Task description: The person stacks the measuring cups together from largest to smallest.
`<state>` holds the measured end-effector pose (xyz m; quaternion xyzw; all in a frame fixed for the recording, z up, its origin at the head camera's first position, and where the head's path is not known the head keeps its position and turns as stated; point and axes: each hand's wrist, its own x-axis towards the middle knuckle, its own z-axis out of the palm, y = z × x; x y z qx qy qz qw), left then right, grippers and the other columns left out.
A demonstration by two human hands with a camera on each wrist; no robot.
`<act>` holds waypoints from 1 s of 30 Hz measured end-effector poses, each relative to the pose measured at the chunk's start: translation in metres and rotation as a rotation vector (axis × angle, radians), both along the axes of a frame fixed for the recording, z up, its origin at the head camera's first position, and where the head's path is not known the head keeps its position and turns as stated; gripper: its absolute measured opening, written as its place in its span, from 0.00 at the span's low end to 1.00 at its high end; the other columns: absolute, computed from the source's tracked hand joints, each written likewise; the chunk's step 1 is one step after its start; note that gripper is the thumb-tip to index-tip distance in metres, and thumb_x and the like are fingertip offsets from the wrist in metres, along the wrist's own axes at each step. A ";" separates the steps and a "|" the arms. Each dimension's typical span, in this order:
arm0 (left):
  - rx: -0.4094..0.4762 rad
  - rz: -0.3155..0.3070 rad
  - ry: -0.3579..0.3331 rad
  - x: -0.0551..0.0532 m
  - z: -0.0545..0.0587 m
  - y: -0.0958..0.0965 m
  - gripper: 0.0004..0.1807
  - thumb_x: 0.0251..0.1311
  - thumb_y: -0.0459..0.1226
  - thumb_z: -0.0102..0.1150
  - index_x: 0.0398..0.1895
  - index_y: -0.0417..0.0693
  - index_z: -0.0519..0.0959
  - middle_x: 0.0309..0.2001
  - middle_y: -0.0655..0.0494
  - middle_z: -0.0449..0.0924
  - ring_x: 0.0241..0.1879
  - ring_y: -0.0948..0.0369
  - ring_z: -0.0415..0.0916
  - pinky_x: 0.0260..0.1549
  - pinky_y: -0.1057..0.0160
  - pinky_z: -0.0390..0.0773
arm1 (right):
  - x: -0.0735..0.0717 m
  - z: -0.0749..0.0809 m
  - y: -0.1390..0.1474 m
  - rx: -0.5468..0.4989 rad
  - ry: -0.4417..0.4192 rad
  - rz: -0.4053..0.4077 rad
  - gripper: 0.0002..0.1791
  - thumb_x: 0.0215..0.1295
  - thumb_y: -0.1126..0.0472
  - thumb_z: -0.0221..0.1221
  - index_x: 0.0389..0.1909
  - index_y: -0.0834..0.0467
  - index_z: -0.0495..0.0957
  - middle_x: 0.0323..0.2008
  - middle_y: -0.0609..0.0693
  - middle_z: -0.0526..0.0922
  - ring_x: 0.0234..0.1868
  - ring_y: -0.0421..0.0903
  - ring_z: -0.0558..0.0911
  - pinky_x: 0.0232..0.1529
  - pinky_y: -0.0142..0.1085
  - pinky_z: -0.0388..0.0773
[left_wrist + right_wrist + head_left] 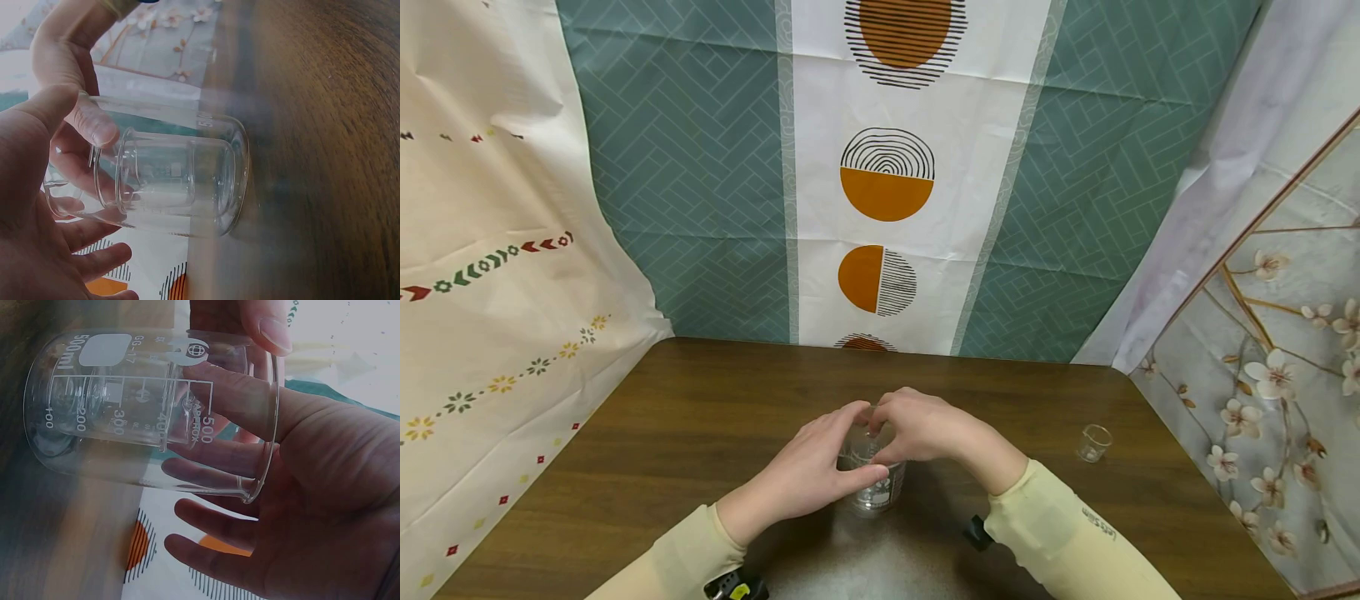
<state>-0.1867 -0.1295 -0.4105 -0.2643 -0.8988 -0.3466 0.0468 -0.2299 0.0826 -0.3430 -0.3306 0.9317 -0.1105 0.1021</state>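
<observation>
A large clear glass beaker (878, 495) marked 500 ml stands on the table in front of the person. Smaller glass beakers are nested in it; one inner beaker (175, 169) shows plainly through the wall in the left wrist view. The left hand (808, 467) curves around the large beaker near its rim, thumb on the near side and fingers behind. From above, the right hand (928, 427) reaches into the mouth, its thumb and forefinger pinching a small beaker near the rim. Its other fingers stretch outside, behind the large beaker. Overlapping glass partly hides the pinched edge.
A tiny glass beaker (1093, 443) stands apart on the right side of the brown wooden table (700, 408). Patterned cloths hang behind the table and along both sides, the teal and white one (887, 225) at its far edge.
</observation>
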 end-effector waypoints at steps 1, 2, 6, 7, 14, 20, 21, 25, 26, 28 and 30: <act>0.001 0.000 -0.001 0.000 0.000 0.000 0.45 0.68 0.65 0.71 0.78 0.54 0.69 0.69 0.63 0.78 0.71 0.51 0.75 0.73 0.33 0.66 | 0.000 0.000 0.000 0.003 0.001 -0.001 0.16 0.62 0.49 0.80 0.49 0.49 0.92 0.58 0.44 0.87 0.63 0.49 0.78 0.59 0.48 0.82; 0.000 0.001 -0.001 0.000 0.000 0.000 0.45 0.68 0.65 0.71 0.79 0.54 0.69 0.69 0.62 0.78 0.71 0.51 0.75 0.73 0.33 0.66 | 0.000 0.000 0.000 0.005 0.002 -0.002 0.16 0.62 0.49 0.80 0.49 0.49 0.92 0.57 0.44 0.87 0.63 0.49 0.78 0.59 0.48 0.82; -0.006 0.003 0.000 -0.001 -0.001 0.000 0.46 0.68 0.65 0.71 0.79 0.52 0.69 0.70 0.61 0.78 0.71 0.50 0.74 0.73 0.33 0.66 | -0.001 -0.001 -0.001 0.010 0.000 -0.005 0.17 0.62 0.49 0.80 0.49 0.49 0.92 0.57 0.44 0.87 0.63 0.49 0.79 0.59 0.49 0.82; -0.007 0.004 -0.001 -0.001 -0.001 0.000 0.46 0.68 0.65 0.71 0.79 0.52 0.69 0.70 0.61 0.78 0.71 0.50 0.74 0.73 0.33 0.66 | -0.001 -0.001 -0.001 0.011 0.000 -0.006 0.17 0.62 0.49 0.80 0.49 0.49 0.92 0.58 0.44 0.87 0.63 0.49 0.79 0.59 0.49 0.82; -0.011 0.005 -0.006 -0.001 -0.002 0.000 0.47 0.68 0.65 0.71 0.80 0.50 0.68 0.71 0.60 0.77 0.72 0.50 0.74 0.73 0.33 0.66 | -0.001 -0.002 -0.001 0.005 -0.009 -0.012 0.17 0.62 0.49 0.80 0.50 0.49 0.92 0.58 0.45 0.86 0.64 0.49 0.78 0.61 0.50 0.81; -0.014 0.004 0.000 -0.001 -0.002 0.000 0.47 0.68 0.65 0.71 0.80 0.50 0.68 0.71 0.60 0.78 0.72 0.50 0.74 0.73 0.33 0.67 | 0.000 -0.001 -0.001 -0.004 -0.024 -0.014 0.17 0.63 0.49 0.80 0.51 0.49 0.92 0.58 0.45 0.86 0.65 0.50 0.77 0.62 0.50 0.81; -0.014 0.003 0.001 -0.001 -0.002 0.000 0.47 0.68 0.65 0.71 0.80 0.51 0.68 0.71 0.60 0.78 0.71 0.49 0.74 0.73 0.33 0.67 | 0.000 -0.001 -0.001 -0.003 -0.024 -0.014 0.17 0.63 0.49 0.80 0.51 0.49 0.92 0.58 0.45 0.86 0.66 0.50 0.77 0.62 0.50 0.81; -0.010 0.001 0.003 -0.001 -0.001 0.000 0.47 0.68 0.65 0.71 0.80 0.51 0.68 0.71 0.60 0.78 0.71 0.50 0.74 0.73 0.33 0.66 | 0.000 -0.001 0.000 -0.007 -0.021 -0.011 0.18 0.63 0.49 0.80 0.51 0.49 0.92 0.57 0.44 0.86 0.66 0.50 0.77 0.61 0.51 0.81; -0.009 0.000 0.004 -0.001 -0.001 0.000 0.47 0.68 0.65 0.71 0.80 0.51 0.68 0.71 0.60 0.78 0.71 0.50 0.74 0.73 0.33 0.66 | 0.000 -0.001 0.000 -0.011 -0.023 -0.011 0.18 0.63 0.49 0.80 0.51 0.49 0.92 0.56 0.44 0.86 0.66 0.50 0.77 0.61 0.51 0.81; -0.006 -0.003 0.001 0.000 -0.001 0.000 0.47 0.68 0.65 0.71 0.80 0.51 0.68 0.71 0.61 0.78 0.71 0.50 0.75 0.73 0.33 0.66 | 0.000 -0.002 0.001 -0.022 -0.024 -0.009 0.18 0.63 0.50 0.80 0.51 0.49 0.92 0.57 0.44 0.86 0.66 0.50 0.78 0.61 0.52 0.81; -0.002 -0.006 0.000 0.000 -0.001 0.000 0.46 0.68 0.65 0.71 0.80 0.52 0.68 0.70 0.61 0.78 0.70 0.50 0.75 0.72 0.33 0.66 | 0.000 -0.003 0.002 -0.042 -0.023 -0.003 0.18 0.63 0.50 0.80 0.51 0.49 0.92 0.57 0.45 0.86 0.67 0.51 0.77 0.61 0.52 0.81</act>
